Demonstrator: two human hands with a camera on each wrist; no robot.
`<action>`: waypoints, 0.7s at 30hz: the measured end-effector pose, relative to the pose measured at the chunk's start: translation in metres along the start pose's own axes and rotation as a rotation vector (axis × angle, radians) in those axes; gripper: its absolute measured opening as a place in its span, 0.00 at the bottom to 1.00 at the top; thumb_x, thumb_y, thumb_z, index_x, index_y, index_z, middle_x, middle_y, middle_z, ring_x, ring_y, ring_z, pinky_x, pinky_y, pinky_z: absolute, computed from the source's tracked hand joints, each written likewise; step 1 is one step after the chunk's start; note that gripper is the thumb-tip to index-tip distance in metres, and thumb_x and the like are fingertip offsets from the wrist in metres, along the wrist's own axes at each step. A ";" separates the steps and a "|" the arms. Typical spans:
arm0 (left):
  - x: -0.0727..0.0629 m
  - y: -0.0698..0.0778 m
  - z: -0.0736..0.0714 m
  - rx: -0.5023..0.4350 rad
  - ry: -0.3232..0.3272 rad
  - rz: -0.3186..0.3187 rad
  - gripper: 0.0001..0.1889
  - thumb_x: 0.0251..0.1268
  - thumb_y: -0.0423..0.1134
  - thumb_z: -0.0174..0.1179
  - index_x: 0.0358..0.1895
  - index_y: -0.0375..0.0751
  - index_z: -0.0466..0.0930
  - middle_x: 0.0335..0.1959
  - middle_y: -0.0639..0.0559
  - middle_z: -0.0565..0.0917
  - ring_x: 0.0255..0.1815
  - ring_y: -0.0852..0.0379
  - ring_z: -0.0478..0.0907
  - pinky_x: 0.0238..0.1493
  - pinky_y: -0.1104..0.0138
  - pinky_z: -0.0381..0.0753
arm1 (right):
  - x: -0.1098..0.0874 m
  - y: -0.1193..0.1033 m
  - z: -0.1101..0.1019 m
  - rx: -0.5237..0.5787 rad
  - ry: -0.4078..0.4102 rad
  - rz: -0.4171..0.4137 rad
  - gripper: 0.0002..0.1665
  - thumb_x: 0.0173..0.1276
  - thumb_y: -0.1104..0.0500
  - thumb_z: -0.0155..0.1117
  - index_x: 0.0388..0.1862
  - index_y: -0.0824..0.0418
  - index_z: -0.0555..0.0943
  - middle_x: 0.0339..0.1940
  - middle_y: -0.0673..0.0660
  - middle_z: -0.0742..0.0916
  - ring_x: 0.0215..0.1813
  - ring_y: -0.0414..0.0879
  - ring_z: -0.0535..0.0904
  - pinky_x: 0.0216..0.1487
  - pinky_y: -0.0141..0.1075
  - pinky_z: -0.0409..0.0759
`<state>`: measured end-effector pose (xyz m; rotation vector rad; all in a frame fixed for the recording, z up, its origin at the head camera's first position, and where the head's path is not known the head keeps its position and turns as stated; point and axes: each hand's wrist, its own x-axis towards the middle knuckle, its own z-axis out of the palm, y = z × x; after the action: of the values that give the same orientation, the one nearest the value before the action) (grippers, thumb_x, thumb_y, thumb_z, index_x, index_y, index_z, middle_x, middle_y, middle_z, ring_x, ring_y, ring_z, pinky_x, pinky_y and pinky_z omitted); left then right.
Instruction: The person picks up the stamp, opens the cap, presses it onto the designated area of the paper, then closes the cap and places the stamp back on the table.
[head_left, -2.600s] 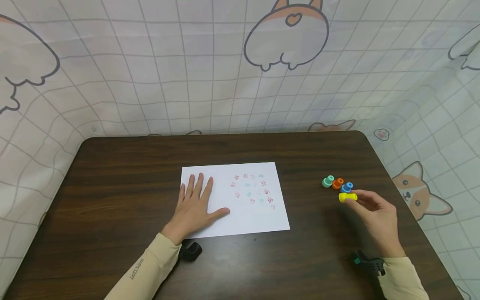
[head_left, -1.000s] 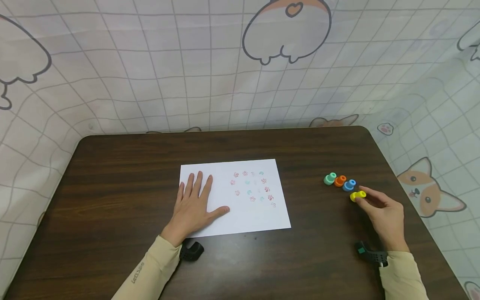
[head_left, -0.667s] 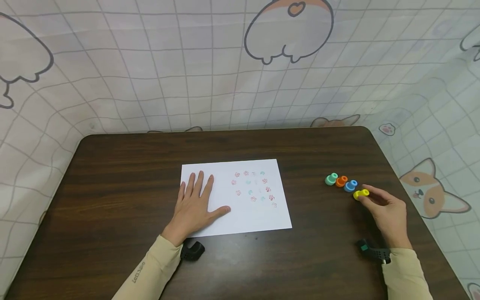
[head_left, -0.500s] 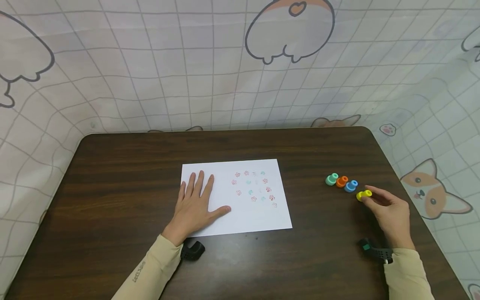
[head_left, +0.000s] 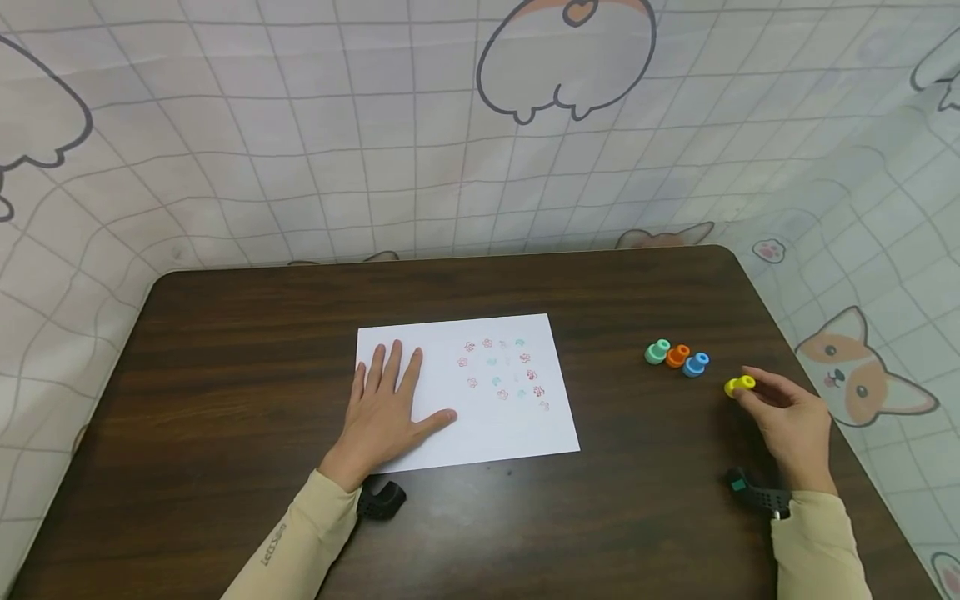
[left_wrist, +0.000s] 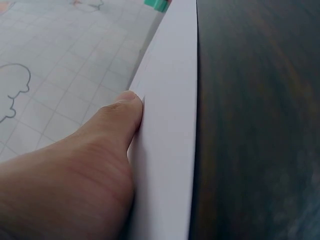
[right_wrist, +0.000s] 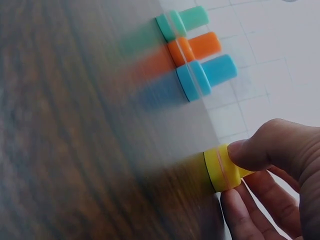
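Note:
My right hand (head_left: 791,421) pinches a small yellow stamp (right_wrist: 222,167) between thumb and fingertips near the table's right side. Its wide base sits at the tabletop in the right wrist view, handle end up. To its left stand a blue stamp (head_left: 696,365), an orange stamp (head_left: 677,357) and a mint green stamp (head_left: 657,352), close together in a slanting row. My left hand (head_left: 382,417) rests flat with fingers spread on the left part of a white sheet of paper (head_left: 487,433). Small red and green prints (head_left: 502,371) mark the sheet's right half.
The dark wooden table (head_left: 247,375) has rounded far corners. A white grid-patterned cloth (head_left: 300,150) with cartoon corgis hangs behind it and along the right side. Each wrist wears a black strap-on device.
My right hand has moved rightward with the yellow stamp, from beside the blue one to a gap away. The stamp has turned from lying sideways to nearer upright. My left hand stays put.

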<state>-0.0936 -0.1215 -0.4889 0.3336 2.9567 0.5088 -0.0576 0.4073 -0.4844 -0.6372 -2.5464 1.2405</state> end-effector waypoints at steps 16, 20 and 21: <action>-0.002 0.000 -0.001 -0.016 0.013 0.008 0.57 0.60 0.76 0.58 0.85 0.46 0.49 0.88 0.39 0.42 0.89 0.36 0.33 0.86 0.37 0.34 | -0.007 -0.028 -0.009 -0.040 0.049 -0.065 0.32 0.67 0.52 0.76 0.69 0.55 0.80 0.57 0.38 0.86 0.49 0.16 0.75 0.46 0.08 0.73; -0.002 -0.001 -0.001 -0.014 0.017 0.012 0.57 0.60 0.75 0.59 0.85 0.46 0.49 0.88 0.39 0.43 0.89 0.35 0.34 0.86 0.37 0.35 | -0.008 -0.039 -0.007 -0.006 0.067 -0.130 0.30 0.66 0.56 0.76 0.66 0.58 0.81 0.52 0.32 0.85 0.49 0.17 0.78 0.48 0.08 0.74; -0.002 -0.001 -0.001 -0.014 0.019 0.014 0.57 0.60 0.74 0.59 0.85 0.46 0.50 0.87 0.39 0.43 0.89 0.35 0.34 0.85 0.37 0.35 | -0.007 -0.041 -0.006 0.004 0.062 -0.149 0.29 0.66 0.57 0.76 0.66 0.59 0.82 0.51 0.30 0.84 0.48 0.18 0.79 0.48 0.08 0.74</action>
<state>-0.0922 -0.1230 -0.4885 0.3495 2.9700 0.5368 -0.0601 0.3855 -0.4485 -0.4674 -2.4896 1.1574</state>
